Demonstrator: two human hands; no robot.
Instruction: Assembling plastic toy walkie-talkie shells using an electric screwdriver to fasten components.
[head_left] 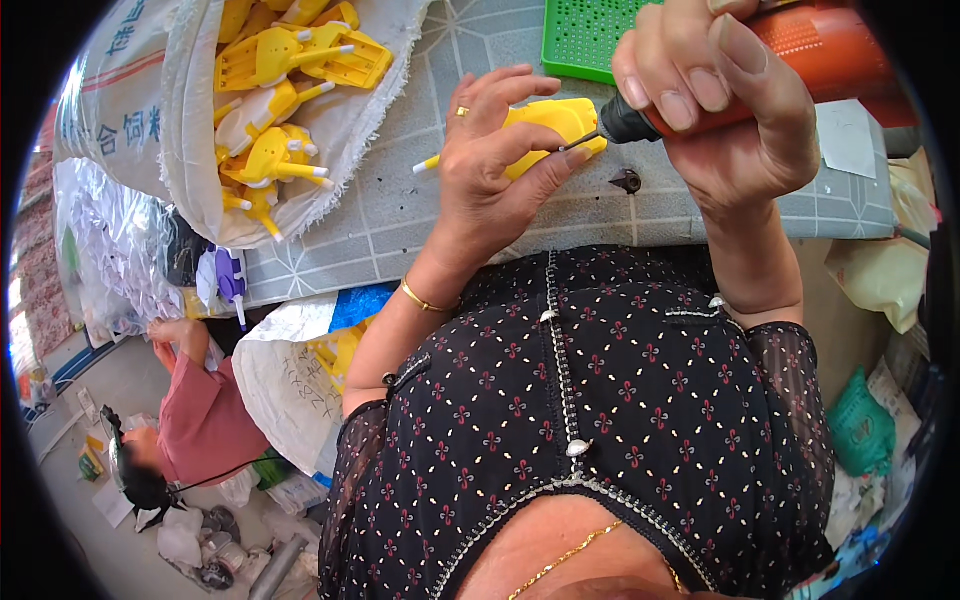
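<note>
While the left hand (485,170) pins a yellow part (560,125) to the counter (400,210), the right hand (730,110) grips an orange driver (800,65), apparently seating a screw; next, steady downward pressure.

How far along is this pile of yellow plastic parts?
Done: no finished pile shows. In hand: the left hand pins one yellow part on the table while the right hand drives an orange power screwdriver into it. Left: a white sack holds many more.

bare tabletop (420,215) between sack (190,150) and left hand (490,170)
</note>
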